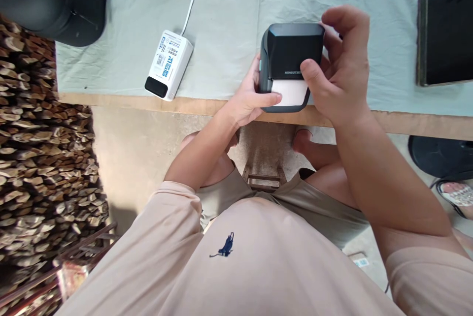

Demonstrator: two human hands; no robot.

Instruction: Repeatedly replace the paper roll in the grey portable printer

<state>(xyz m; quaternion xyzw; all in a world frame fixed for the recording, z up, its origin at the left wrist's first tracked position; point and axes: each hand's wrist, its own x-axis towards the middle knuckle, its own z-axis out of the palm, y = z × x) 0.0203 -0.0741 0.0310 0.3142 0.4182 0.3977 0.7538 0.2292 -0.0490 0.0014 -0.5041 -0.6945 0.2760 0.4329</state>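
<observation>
A small dark label printer [293, 50] with a black lid is held up at the table's front edge. White label paper [291, 92] shows below its lid. Around its lower left side is my left hand [254, 92], closed, the thumb lying over the paper. My right hand [342, 67] is closed at the printer's right side, its thumb on the lid and curled fingers by the upper corner. Part of those fingers is hidden behind the thumb and palm.
A white power bank [168, 65] with a short cable [190, 6] lies on the cloth-covered table [229, 20]. A black-screened device [445, 33] is at right, a black case [84, 1] at upper left. Stacked firewood [44, 158] stands left; another person's foot [458, 193] shows at right.
</observation>
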